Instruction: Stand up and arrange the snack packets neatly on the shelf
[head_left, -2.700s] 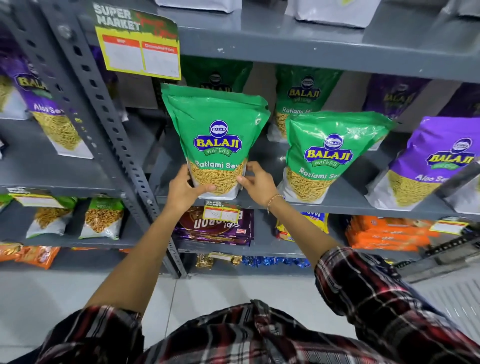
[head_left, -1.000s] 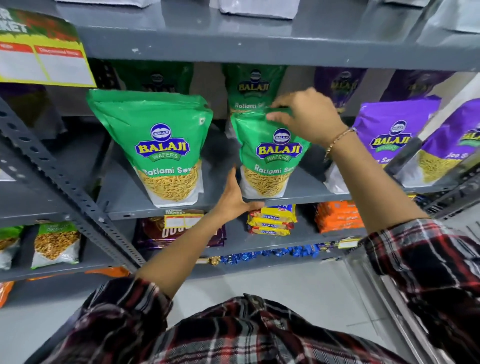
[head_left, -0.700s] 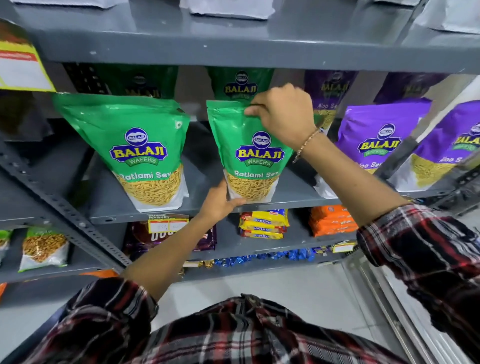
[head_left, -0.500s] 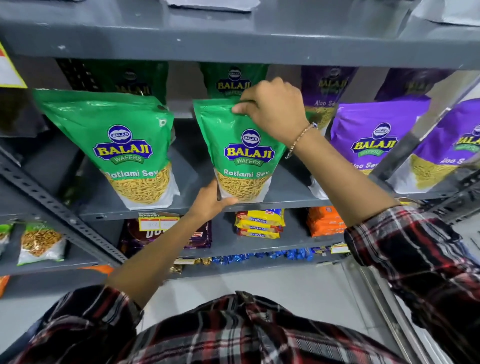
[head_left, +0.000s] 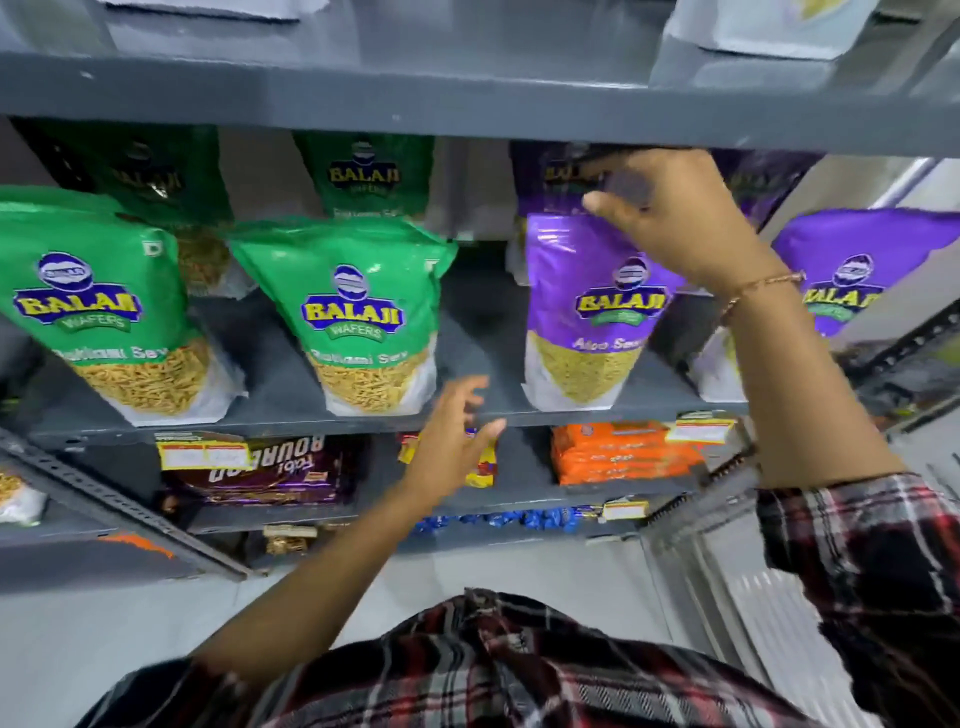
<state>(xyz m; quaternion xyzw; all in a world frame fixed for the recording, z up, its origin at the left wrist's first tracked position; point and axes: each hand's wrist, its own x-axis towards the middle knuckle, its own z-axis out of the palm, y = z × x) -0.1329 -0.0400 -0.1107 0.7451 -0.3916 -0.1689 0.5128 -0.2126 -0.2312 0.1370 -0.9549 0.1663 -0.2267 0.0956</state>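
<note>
Two green packets (head_left: 358, 317) and a purple packet (head_left: 592, 312) were stood upright along the grey shelf (head_left: 467, 332) front. Right hand (head_left: 680, 223) was raised over the purple packet's top, fingers loosely curled, grasp blurred and not determinable. Left hand (head_left: 452, 441) was held open at the shelf edge, gripping nothing.

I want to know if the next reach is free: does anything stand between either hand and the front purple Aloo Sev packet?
Nothing visible does. The right hand is open at the top edge of the front purple Aloo Sev packet; the left hand hovers open by the grey metal shelf edge, with only bare shelf between.
</note>
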